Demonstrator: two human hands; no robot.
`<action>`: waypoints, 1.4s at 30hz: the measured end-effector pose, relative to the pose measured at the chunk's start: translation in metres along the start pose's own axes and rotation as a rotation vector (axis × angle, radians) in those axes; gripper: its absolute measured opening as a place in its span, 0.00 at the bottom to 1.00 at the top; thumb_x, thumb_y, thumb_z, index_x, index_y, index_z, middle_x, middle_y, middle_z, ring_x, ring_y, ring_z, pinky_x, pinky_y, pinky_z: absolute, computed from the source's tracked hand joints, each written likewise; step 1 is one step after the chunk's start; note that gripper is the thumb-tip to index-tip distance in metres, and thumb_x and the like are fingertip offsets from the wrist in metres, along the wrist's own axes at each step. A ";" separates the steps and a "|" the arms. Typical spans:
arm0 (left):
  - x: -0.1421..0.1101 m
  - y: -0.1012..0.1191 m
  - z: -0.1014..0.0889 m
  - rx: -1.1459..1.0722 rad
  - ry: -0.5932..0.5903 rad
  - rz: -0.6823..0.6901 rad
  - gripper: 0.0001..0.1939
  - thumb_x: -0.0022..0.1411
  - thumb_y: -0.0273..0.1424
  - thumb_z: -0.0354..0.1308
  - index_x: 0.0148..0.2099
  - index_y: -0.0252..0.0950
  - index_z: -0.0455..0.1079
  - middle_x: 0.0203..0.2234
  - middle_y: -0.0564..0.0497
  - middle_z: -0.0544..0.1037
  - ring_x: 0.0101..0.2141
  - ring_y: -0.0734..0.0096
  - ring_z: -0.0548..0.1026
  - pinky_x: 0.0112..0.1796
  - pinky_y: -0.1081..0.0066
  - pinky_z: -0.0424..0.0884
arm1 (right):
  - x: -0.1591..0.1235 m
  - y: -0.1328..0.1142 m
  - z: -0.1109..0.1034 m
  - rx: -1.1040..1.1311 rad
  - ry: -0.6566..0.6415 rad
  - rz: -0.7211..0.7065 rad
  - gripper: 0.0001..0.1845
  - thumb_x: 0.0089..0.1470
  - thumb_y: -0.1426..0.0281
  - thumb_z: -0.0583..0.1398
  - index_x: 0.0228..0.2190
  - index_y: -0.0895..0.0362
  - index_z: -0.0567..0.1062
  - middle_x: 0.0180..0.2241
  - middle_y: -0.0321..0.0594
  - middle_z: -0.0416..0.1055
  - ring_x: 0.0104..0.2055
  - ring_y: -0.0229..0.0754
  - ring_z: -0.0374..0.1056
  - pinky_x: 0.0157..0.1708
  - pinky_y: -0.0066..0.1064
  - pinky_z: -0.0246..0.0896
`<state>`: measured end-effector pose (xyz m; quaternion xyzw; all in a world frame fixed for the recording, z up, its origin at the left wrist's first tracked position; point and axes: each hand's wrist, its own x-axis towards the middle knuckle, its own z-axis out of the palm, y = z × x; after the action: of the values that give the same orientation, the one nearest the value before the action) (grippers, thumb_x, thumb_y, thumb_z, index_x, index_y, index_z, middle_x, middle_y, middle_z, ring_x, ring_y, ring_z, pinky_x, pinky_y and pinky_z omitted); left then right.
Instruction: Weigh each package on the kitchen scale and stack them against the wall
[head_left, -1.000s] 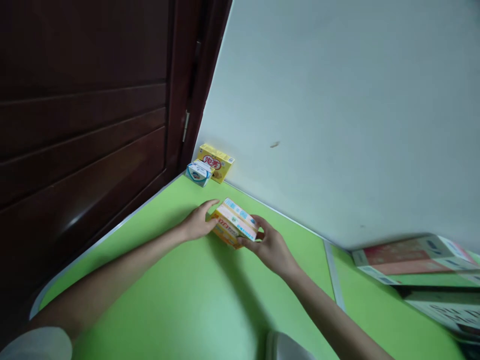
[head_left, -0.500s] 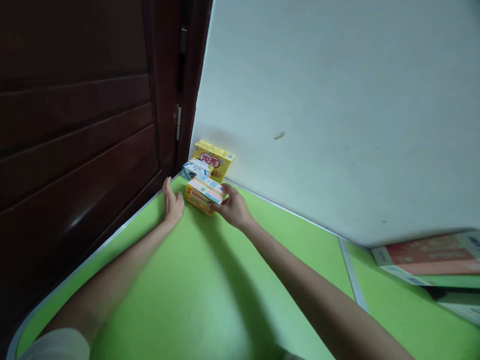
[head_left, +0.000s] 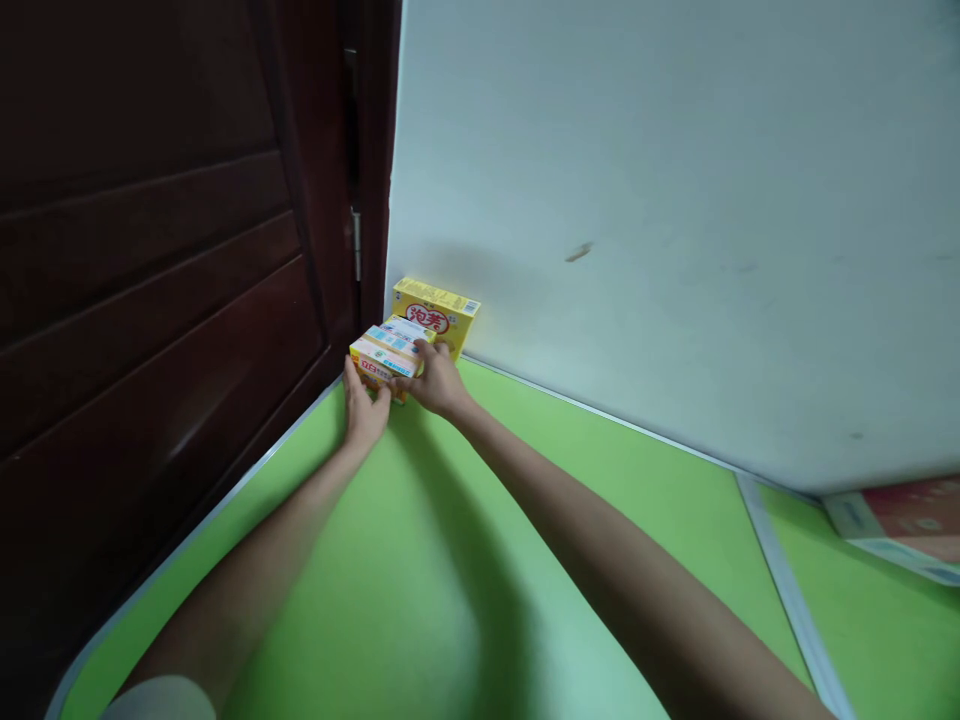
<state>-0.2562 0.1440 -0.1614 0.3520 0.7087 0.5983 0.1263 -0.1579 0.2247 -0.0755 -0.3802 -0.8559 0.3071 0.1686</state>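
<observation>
A small orange-and-white carton [head_left: 386,350] is held at the table's far corner, right up against a white-and-blue box [head_left: 409,327]. My right hand [head_left: 437,380] grips its right end, thumb on the near face and fingers over the far side. On its left near corner rests my left hand [head_left: 365,410], fingers along the left side and thumb at the near face. Behind both boxes a larger yellow box [head_left: 442,310] with red lettering stands upright against the wall. The carton and fingers hide most of the white-and-blue box.
The green tabletop [head_left: 360,590] has a pale metal edge and a grey seam strip [head_left: 787,590] on the right. A dark wooden door [head_left: 150,320] borders the left, a pale wall [head_left: 660,200] the back. A reddish flat box [head_left: 907,520] lies at far right.
My right hand has moved the carton left and back, up to the white-and-blue box. My left hand, earlier spread apart from it, now touches the carton. The view has shifted slightly.
</observation>
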 end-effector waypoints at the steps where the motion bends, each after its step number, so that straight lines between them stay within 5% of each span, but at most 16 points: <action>1: 0.002 -0.001 0.002 0.009 0.033 -0.009 0.46 0.56 0.25 0.55 0.67 0.36 0.29 0.66 0.40 0.42 0.64 0.58 0.44 0.61 0.58 0.50 | 0.001 -0.001 0.000 0.001 0.000 0.003 0.42 0.42 0.67 0.67 0.56 0.66 0.58 0.52 0.57 0.57 0.51 0.56 0.63 0.52 0.40 0.58; 13: 0.005 0.001 -0.001 0.024 0.048 -0.016 0.45 0.53 0.27 0.58 0.66 0.33 0.36 0.65 0.38 0.45 0.64 0.58 0.47 0.60 0.61 0.50 | -0.007 0.002 0.014 0.053 0.021 0.038 0.47 0.45 0.66 0.64 0.60 0.64 0.47 0.54 0.60 0.56 0.54 0.60 0.61 0.52 0.46 0.57; 18: -0.025 0.020 -0.012 0.099 0.069 0.027 0.42 0.52 0.24 0.57 0.66 0.31 0.40 0.65 0.33 0.39 0.64 0.55 0.40 0.61 0.57 0.47 | -0.043 0.006 0.000 0.063 0.001 0.067 0.45 0.49 0.64 0.61 0.60 0.67 0.47 0.55 0.63 0.58 0.52 0.55 0.64 0.49 0.44 0.60; 23: -0.098 0.048 -0.024 0.253 -0.307 0.174 0.32 0.53 0.21 0.51 0.61 0.32 0.53 0.64 0.37 0.48 0.64 0.59 0.46 0.61 0.57 0.47 | -0.132 0.027 -0.030 0.065 -0.271 -0.038 0.15 0.49 0.76 0.57 0.40 0.64 0.76 0.35 0.48 0.76 0.35 0.44 0.71 0.39 0.34 0.66; 26: -0.142 0.086 -0.025 0.311 -0.605 0.242 0.27 0.55 0.23 0.48 0.59 0.33 0.58 0.59 0.39 0.60 0.61 0.61 0.56 0.60 0.56 0.50 | -0.195 0.033 -0.053 0.196 -0.420 -0.135 0.15 0.47 0.82 0.54 0.30 0.59 0.79 0.33 0.41 0.76 0.35 0.40 0.71 0.39 0.30 0.65; 31: -0.207 0.171 -0.014 0.237 -1.130 0.379 0.24 0.57 0.22 0.45 0.55 0.39 0.66 0.47 0.47 0.75 0.48 0.66 0.72 0.60 0.57 0.51 | -0.287 0.029 -0.113 0.383 -0.612 -0.163 0.13 0.51 0.79 0.54 0.33 0.62 0.79 0.33 0.40 0.77 0.36 0.38 0.71 0.41 0.27 0.65; 34: -0.245 0.212 0.001 0.157 -1.360 0.289 0.27 0.59 0.25 0.46 0.60 0.43 0.59 0.54 0.48 0.70 0.51 0.64 0.69 0.54 0.63 0.62 | -0.339 0.035 -0.157 0.405 -0.675 -0.113 0.12 0.53 0.78 0.55 0.35 0.63 0.78 0.36 0.40 0.77 0.39 0.36 0.71 0.43 0.23 0.63; 37: -0.280 0.248 0.024 0.182 -1.585 0.223 0.28 0.61 0.31 0.49 0.63 0.48 0.54 0.57 0.51 0.67 0.53 0.62 0.68 0.54 0.64 0.63 | -0.395 0.054 -0.194 0.493 -0.691 -0.077 0.11 0.53 0.77 0.56 0.37 0.63 0.77 0.40 0.40 0.76 0.43 0.36 0.70 0.47 0.21 0.60; 42: -0.325 0.295 0.080 0.296 -1.898 0.259 0.24 0.61 0.38 0.51 0.60 0.50 0.60 0.56 0.52 0.68 0.53 0.58 0.69 0.53 0.61 0.64 | -0.483 0.102 -0.222 0.657 -0.576 0.043 0.15 0.48 0.75 0.62 0.40 0.58 0.77 0.39 0.36 0.76 0.44 0.36 0.70 0.45 0.22 0.62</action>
<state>0.1284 0.0040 0.0160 0.7761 0.3355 -0.0208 0.5336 0.3295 0.0020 -0.0010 -0.2231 -0.7168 0.6600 0.0283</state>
